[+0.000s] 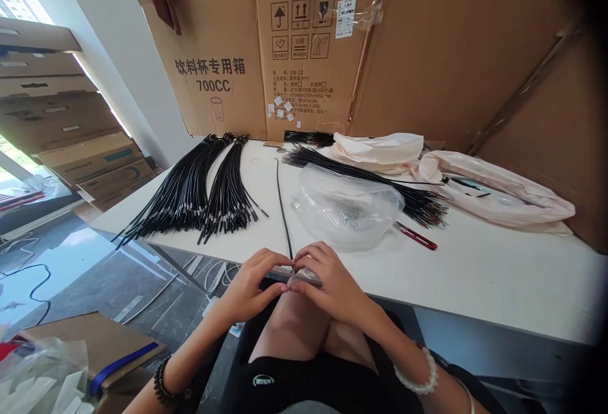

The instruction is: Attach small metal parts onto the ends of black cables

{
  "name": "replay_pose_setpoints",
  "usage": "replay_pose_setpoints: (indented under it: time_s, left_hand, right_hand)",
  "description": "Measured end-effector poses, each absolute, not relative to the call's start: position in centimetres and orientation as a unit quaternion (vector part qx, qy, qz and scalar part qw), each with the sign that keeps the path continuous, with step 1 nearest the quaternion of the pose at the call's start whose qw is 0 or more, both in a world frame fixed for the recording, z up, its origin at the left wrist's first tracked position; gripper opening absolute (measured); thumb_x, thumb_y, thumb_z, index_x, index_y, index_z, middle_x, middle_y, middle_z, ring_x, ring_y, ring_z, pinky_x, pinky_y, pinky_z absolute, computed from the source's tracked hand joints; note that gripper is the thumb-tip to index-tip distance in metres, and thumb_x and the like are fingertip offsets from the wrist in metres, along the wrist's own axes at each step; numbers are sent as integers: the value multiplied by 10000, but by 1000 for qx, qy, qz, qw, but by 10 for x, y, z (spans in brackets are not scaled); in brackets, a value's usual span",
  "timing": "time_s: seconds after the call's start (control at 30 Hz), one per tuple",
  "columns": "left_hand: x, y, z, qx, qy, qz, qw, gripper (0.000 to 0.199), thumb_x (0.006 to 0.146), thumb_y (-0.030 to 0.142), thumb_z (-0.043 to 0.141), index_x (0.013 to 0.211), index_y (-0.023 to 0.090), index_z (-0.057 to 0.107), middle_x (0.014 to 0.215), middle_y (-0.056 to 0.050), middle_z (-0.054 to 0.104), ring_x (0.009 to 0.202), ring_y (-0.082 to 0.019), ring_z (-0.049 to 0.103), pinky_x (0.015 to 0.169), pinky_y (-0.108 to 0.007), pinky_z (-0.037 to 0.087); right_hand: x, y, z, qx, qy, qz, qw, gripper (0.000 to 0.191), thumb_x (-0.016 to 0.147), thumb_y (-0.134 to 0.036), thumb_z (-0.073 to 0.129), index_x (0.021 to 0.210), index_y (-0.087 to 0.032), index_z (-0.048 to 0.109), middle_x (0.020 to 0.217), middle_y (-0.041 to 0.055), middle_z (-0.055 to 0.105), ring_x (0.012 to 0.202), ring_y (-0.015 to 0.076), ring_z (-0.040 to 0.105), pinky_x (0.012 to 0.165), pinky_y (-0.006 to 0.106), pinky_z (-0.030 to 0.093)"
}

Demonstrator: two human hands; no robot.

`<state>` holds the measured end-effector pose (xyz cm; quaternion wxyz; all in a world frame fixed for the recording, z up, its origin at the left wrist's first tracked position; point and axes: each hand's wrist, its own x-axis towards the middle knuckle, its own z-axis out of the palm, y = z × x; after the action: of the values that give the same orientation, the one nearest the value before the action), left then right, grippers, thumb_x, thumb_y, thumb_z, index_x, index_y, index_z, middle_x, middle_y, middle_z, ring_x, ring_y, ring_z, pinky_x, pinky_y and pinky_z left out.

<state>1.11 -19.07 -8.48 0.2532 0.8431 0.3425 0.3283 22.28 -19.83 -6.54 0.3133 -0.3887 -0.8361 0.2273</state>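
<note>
One black cable [284, 211] runs from the white table down to the table's front edge, where both hands meet at its near end. My left hand [260, 280] pinches that end from the left with thumb and fingertips. From the right, my right hand [323, 273] pinches the same end, its fingertips close to the left ones. Something small and silvery shows between the fingertips; its details are too small to tell. Just beyond my hands lies a clear plastic bag [349, 205] with small metallic pieces inside.
Bundles of black cables [183, 192] lie at the table's left, another bundle [408, 195] behind the bag. Red-handled tool [418, 237] lies right of the bag. Pale plastic bags [503, 195] are at the back right. Large cardboard [304, 40] stands behind the white table [484, 275].
</note>
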Motion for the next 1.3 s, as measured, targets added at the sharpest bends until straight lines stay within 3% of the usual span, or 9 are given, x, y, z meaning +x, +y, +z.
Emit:
replay_pose_setpoints:
  time_s: [0.33,0.7,0.93,1.13,1.3]
  left_hand:
    - [11,-194,-84,838,351,341,240,333,934,453,523,1112,188,614,1057,-90,679,990,-213,584,882,-351,447]
    - [14,-193,-83,835,368,342,224,308,924,428,552,1122,198,604,1048,-81,671,993,-206,596,895,-342,454]
    - [19,-195,-84,810,402,365,222,286,852,391,666,1054,198,602,1038,-64,657,1006,-197,592,893,-326,468]
    - [23,-201,-82,787,440,380,205,194,844,265,641,1025,197,623,1012,-53,689,981,-192,623,891,-339,483]
    - [22,-207,-86,768,462,399,194,188,835,235,646,1020,200,648,1023,-46,720,993,-198,651,908,-353,493]
  right_hand:
    - [226,-197,-61,-390,-838,241,295,213,869,-355,663,1038,-226,664,1215,83,603,1173,253,497,1013,464,410]
    - [227,-199,-67,-396,-811,283,325,235,924,-292,554,1136,-252,647,1253,82,596,1211,236,509,1031,458,433]
    - [217,-204,-73,-420,-778,286,369,170,914,-240,519,1006,-238,663,1213,82,613,1170,227,546,982,431,468]
    - [205,-205,-73,-437,-751,276,410,113,875,-187,527,846,-232,627,1082,73,645,1073,233,566,936,441,469]
    - [202,-206,-72,-435,-745,281,421,117,863,-161,526,827,-227,616,1048,67,645,1044,220,568,910,411,472]
